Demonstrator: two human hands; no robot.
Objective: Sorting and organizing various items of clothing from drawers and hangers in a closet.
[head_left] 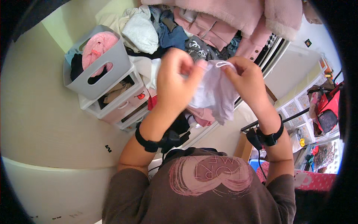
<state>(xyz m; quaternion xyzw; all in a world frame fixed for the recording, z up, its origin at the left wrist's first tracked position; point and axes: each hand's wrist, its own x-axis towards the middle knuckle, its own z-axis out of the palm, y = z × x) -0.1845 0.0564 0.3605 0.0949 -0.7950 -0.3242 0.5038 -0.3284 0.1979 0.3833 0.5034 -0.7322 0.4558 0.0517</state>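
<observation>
A pale lilac-white cloth garment [214, 93] hangs in front of my chest, its lower edge loose and crumpled. My right hand [246, 76] pinches its upper right corner between thumb and fingers, where a folded hem loops up. At the garment's upper left edge is my left hand [177, 78], fingers curled and thumb pointing across; it is smeared by motion but appears closed on the cloth. What kind of garment it is cannot be made out.
Beyond my hands lies a heap of clothes with blue denim [169, 31] and a pink fluffy coat [238, 15] above. At left a grey basket [99, 52] of clothes tops a white drawer unit [123, 106]. A red bag [330, 108] hangs far right.
</observation>
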